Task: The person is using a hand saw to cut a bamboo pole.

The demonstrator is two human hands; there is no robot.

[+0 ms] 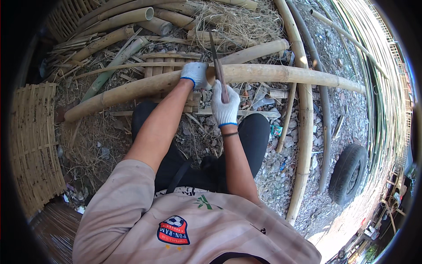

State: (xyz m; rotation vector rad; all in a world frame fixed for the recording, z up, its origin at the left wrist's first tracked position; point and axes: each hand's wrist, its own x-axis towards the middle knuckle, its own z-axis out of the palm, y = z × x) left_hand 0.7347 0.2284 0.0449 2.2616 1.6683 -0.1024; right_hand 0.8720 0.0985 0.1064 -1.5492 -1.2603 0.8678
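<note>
A long, pale-tan bamboo pole (263, 73) lies crosswise in front of me, over the tops of my knees' far side. My left hand (194, 74), in a white knit glove with a blue cuff, is closed over the pole near its middle. My right hand (225, 104), gloved the same way, grips the handle of a long, narrow-bladed cutting tool (216, 59). Its blade points away from me and crosses the pole just right of my left hand. Whether it is a saw or a machete I cannot tell. Beside the blade shows a darker brown patch on the pole.
Short slats of a low wooden support (165, 66) sit under the pole. Cut bamboo lengths (118, 21) are piled at the far left. A thick bamboo pole (304, 145) runs lengthwise at right, near a tyre (348, 174). A woven bamboo panel (37, 141) stands left.
</note>
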